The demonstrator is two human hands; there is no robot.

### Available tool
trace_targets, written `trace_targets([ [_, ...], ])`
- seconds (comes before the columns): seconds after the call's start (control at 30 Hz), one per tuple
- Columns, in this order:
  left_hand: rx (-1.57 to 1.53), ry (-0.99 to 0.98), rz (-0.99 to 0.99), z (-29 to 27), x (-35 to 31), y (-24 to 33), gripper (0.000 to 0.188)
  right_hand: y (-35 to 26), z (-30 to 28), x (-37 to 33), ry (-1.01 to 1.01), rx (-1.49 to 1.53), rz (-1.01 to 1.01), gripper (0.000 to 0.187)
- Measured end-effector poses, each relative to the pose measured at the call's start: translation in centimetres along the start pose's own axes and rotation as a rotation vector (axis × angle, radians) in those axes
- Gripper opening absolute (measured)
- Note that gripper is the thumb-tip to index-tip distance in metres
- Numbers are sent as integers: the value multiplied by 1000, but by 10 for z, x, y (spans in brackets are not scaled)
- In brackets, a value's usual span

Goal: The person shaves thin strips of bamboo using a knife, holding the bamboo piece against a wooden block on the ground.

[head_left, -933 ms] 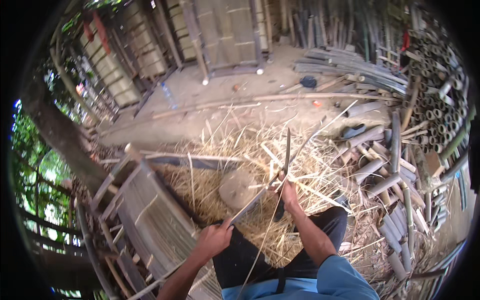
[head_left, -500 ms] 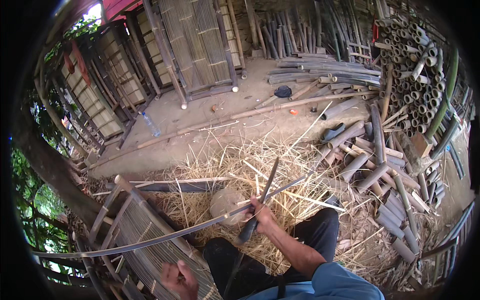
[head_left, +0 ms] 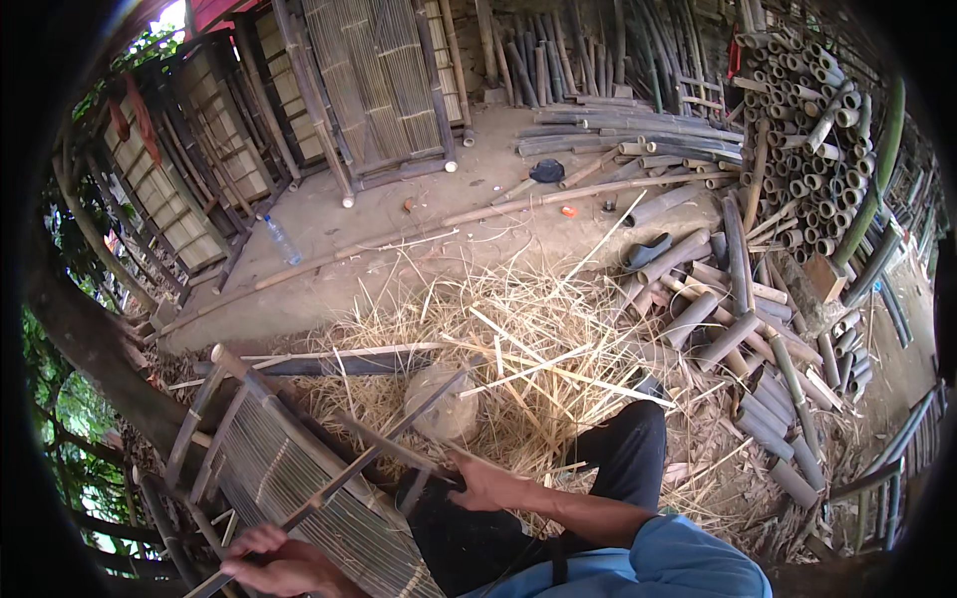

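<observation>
My right hand (head_left: 486,482) is closed around a large knife (head_left: 389,442), its blade pointing up and left over my lap. A long, narrow bamboo strip (head_left: 332,485) runs aslant from beside the pale round block (head_left: 441,404) down to the lower left edge. The blade lies across the strip; whether the two touch, I cannot tell. At the lower left my left hand (head_left: 284,566) has its fingers closed about the strip, slightly smeared by motion. A slatted bamboo panel (head_left: 344,543) lies under the strip, next to my left leg.
Pale bamboo shavings (head_left: 538,339) cover the ground ahead of my knees. Cut bamboo tubes (head_left: 688,319) are heaped at the right, with a tall stack of tubes (head_left: 802,130) behind. A plastic bottle (head_left: 283,241) lies at the far left, near framed bamboo panels (head_left: 384,90).
The strip has swung to a steeper slant and shifted left, its far end drawn back toward me. My left hand has taken hold of it. The knife has tipped from upward to leftward.
</observation>
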State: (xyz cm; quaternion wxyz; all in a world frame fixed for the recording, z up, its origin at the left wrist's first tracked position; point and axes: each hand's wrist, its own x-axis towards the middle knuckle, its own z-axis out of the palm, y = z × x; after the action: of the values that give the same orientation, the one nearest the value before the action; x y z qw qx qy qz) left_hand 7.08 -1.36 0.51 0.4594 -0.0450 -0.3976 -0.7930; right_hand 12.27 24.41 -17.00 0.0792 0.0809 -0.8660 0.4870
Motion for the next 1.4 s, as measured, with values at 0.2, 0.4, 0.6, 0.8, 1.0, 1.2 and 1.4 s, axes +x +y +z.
trace_targets([
  [0.2,90,6,312,27,27,58,47,-36,-23,-22,-227,-92,143,40],
  [0.4,157,-16,374,41,23,71,47,-13,-23,-27,-192,-93,124,47],
  [0.6,136,-125,237,1,43,41,40,23,-11,-18,-297,-119,130,55],
  [0.8,219,-178,238,13,17,-9,47,52,-1,-30,-237,-163,262,55],
  [1.0,164,-304,104,-1,-10,-59,53,59,13,4,-265,-385,302,56],
  [1.2,147,-205,124,14,-4,-69,52,78,40,40,-108,-203,224,48],
  [1.4,114,-325,99,28,-2,-76,50,43,44,69,-32,-255,95,43],
])
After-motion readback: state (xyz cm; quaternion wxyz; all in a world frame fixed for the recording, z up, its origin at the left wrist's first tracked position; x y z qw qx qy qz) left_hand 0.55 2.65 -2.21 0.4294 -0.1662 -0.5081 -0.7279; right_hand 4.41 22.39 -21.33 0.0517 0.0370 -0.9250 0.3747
